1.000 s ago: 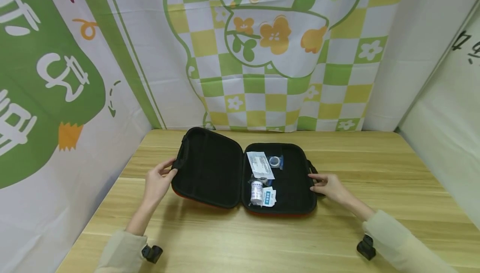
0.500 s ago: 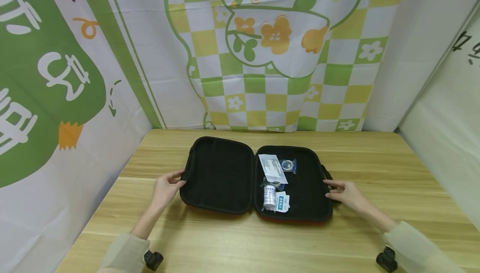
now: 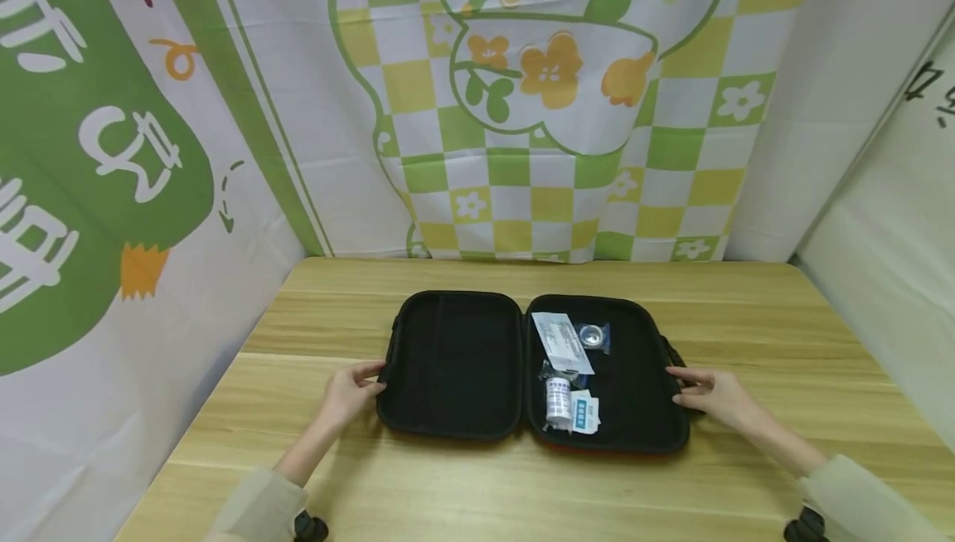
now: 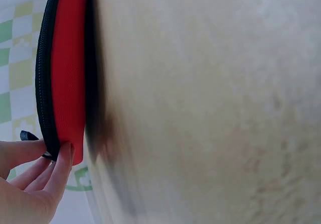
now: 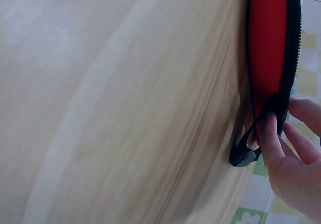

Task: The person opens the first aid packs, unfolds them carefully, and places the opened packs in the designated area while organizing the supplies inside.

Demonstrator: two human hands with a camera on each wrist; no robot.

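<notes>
A zippered case (image 3: pixel 462 368), black inside and red outside, lies unfolded on the table. At its left edge, my left hand (image 3: pixel 351 393) pinches the zippered rim (image 4: pixel 45 83) between thumb and fingers. My right hand (image 3: pixel 716 397) grips the opposite edge, beside the black carrying handle (image 5: pixel 245 156). In the right half lie a white printed packet (image 3: pixel 562 343), a round white roll in a blue wrapper (image 3: pixel 594 337), a white printed cylinder (image 3: pixel 558 403) and small white-and-blue sachets (image 3: pixel 585 412). Another wrapped item under the white packet is partly hidden. The left half holds nothing visible.
The wooden table (image 3: pixel 477 492) extends around the case on all sides. Behind it hangs a patterned curtain (image 3: pixel 522 194), and a white fabric wall (image 3: pixel 895 219) stands to the right. A black wrist camera (image 3: pixel 309 527) sits at the left sleeve.
The left half of the case has been lowered from a tilt to nearly flat. Both hands have moved right and toward me with the case, and the contents shifted along with it.
</notes>
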